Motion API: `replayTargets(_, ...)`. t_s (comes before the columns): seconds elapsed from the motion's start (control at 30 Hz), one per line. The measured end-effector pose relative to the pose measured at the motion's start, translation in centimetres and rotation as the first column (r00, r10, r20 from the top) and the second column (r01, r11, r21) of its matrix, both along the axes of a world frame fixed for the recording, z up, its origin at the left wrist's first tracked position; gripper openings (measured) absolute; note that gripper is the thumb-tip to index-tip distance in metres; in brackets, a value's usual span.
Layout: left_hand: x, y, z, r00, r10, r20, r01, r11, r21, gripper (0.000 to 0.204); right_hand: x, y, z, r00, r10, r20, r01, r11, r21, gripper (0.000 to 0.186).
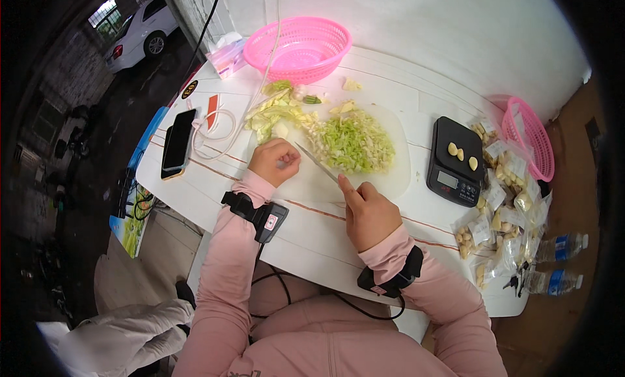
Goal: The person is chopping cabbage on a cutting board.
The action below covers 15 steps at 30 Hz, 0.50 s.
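Note:
My right hand point(372, 214) is closed round the handle of a knife point(318, 162), its thin blade slanting up and left over the cutting board. My left hand point(275, 161) is curled closed at the board's left side, near the blade tip; whether anything is inside its fingers is hidden. Beyond the blade, a pile of chopped pale green cabbage point(355, 141) covers the middle of the translucent white cutting board point(398, 152). Larger cabbage leaves point(268, 114) lie at the left, just past my left hand.
A pink basket point(299, 48) stands at the back beside a tissue pack point(228, 56). Phones point(178, 141) and a white cable point(229, 139) lie left. Rightward are a black scale point(456, 162) with garlic cloves point(473, 163), bagged pieces point(504, 224), another pink basket point(528, 139) and water bottles point(561, 248).

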State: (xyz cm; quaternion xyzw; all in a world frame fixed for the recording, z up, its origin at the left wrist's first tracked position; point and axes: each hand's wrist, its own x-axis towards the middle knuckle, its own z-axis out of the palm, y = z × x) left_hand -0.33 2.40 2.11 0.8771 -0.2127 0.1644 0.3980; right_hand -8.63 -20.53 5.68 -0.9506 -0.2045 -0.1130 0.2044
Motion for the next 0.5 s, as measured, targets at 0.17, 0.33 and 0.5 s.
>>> replayTargets(0.17, 0.13, 0.11, -0.27, 1.0, 0.007, -0.025, -0.007, 1.0, -0.008, 0.009, -0.1, -0.04, 0.26, 1.0, 0.013, -0.008, -0.013, 1.0, -0.006, 0.044)
replayTargets(0.33, 0.05, 0.04, -0.15, 1.0, 0.005, -0.019, -0.005, 1.0, -0.016, 0.009, -0.18, -0.09, 0.52, 0.999, 0.017, -0.04, -0.017, 1.0, -0.01, 0.044)
replayTargets(0.5, -0.02, -0.05, -0.01, 1.0, 0.005, -0.012, -0.006, 1.0, -0.015, 0.009, -0.25, 0.02, 0.48, 0.998, 0.029, -0.055, -0.031, 0.999, -0.027, 0.043)
